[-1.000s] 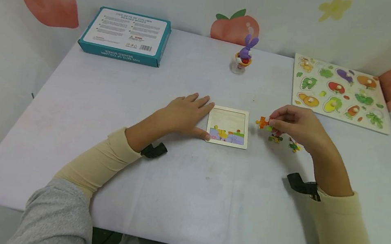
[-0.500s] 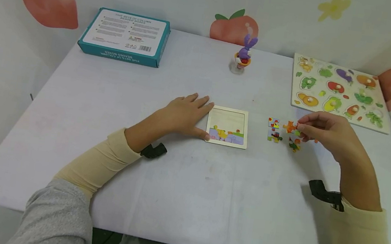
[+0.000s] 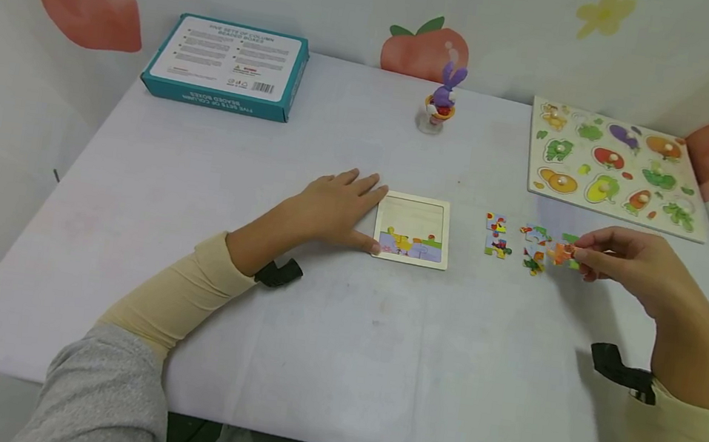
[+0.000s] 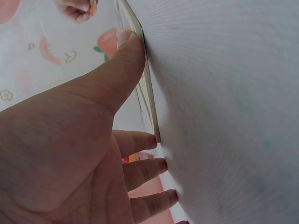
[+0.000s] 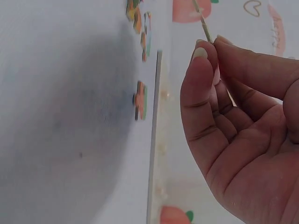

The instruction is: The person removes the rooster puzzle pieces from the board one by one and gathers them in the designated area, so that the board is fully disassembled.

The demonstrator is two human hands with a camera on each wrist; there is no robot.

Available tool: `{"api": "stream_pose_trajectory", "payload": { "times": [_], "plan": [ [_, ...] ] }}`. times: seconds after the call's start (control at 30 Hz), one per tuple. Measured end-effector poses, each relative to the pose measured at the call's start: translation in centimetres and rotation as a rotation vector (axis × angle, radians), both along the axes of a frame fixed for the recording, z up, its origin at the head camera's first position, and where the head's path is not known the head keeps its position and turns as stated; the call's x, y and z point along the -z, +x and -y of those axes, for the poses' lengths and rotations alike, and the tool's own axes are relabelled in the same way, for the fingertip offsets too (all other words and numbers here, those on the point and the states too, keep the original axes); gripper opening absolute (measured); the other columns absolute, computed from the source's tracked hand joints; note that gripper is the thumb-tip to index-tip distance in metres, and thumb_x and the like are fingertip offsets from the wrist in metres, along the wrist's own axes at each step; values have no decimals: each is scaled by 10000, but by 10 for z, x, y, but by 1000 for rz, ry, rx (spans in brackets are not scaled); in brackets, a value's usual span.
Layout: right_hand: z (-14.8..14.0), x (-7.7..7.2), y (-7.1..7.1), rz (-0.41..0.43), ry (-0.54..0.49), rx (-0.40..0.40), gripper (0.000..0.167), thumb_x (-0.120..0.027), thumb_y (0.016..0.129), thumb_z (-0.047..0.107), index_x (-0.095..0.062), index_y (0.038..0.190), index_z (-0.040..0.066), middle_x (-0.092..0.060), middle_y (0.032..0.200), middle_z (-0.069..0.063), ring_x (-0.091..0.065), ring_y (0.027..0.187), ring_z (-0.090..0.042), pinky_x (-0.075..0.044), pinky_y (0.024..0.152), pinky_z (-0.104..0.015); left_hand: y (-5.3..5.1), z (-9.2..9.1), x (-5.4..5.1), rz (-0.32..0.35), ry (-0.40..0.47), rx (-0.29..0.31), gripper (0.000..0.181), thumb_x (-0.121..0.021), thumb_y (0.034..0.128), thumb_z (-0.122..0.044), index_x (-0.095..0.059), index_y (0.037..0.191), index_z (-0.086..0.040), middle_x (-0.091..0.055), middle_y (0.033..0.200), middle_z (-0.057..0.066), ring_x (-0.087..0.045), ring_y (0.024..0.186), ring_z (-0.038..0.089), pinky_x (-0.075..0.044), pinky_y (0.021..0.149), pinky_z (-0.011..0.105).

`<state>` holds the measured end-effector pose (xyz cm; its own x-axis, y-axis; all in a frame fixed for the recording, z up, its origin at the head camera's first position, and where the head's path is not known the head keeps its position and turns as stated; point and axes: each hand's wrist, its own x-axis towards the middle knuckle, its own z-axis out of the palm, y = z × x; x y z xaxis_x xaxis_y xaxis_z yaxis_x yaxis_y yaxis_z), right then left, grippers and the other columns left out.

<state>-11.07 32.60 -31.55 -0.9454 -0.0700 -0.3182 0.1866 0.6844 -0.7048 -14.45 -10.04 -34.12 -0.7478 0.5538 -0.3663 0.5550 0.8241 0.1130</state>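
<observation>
My left hand (image 3: 337,207) lies at the left side of a small wooden puzzle tray (image 3: 447,237), fingers spread. Its thumb and a fingertip touch the tray's edge, as the left wrist view also shows. Joined jigsaw pieces (image 3: 405,246) fill the tray's lower part; bare wood shows above them. Over to the right, my right hand (image 3: 640,270) pinches an orange jigsaw piece (image 3: 561,254) between thumb and fingertips, raised off the table. Edge-on, that piece (image 5: 205,29) looks thin in the right wrist view. Loose pieces (image 3: 497,247) lie left of this hand; a green-edged one is partly hidden behind it.
A vegetable peg puzzle board (image 3: 575,149) lies at the back right. Near the back edge stands a small purple rabbit toy (image 3: 445,97). A teal box (image 3: 227,66) sits at the back left, and a fruit-printed wall covering (image 3: 329,1) rises behind the table.
My right hand has moved right and a little nearer with the orange piece, uncovering loose pieces on the table. My left hand and the tray stay put.
</observation>
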Motion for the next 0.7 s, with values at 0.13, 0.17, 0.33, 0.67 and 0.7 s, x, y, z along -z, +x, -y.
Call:
{"api": "stream_pose_trajectory", "payload": {
  "times": [0.13,0.17,0.33,0.67,0.7],
  "plan": [
    [-10,4,2,40,26,6,449,-728,940,342,-622,1162,-34,-706,867,0,-646,765,-173,-538,711,-222,0,0,-1,4,-1,-3,1047,-564,873,-740,-170,1620,-122,-132,1665,118,-129,1506,383,-248,1156,552],
    [-13,6,2,49,36,6,459,-725,942,344,-618,1171,-38,-706,872,3,-649,766,-171,-541,710,-223,0,0,0,5,-2,-4,1045,-563,875,-739,-169,1620,-121,-131,1665,118,-127,1506,383,-247,1157,552],
    [-23,13,4,112,71,-1,472,-699,964,329,-597,1204,-65,-700,900,31,-647,770,-155,-542,698,-220,0,0,0,5,-3,-1,1042,-548,876,-747,-163,1621,-128,-130,1666,112,-128,1507,378,-243,1159,548],
    [-23,22,2,125,75,6,480,-697,971,264,-545,1241,-103,-683,918,15,-660,756,-126,-572,693,-251,-1,0,0,-2,-2,4,1042,-548,876,-747,-164,1621,-127,-129,1666,113,-131,1506,380,-250,1156,549],
    [-22,22,2,121,77,8,486,-702,968,262,-541,1239,-108,-682,913,11,-657,748,-128,-572,687,-253,-1,0,0,-1,-3,3,1043,-547,875,-748,-162,1622,-129,-127,1667,111,-129,1507,379,-248,1157,548]
  ]
}}
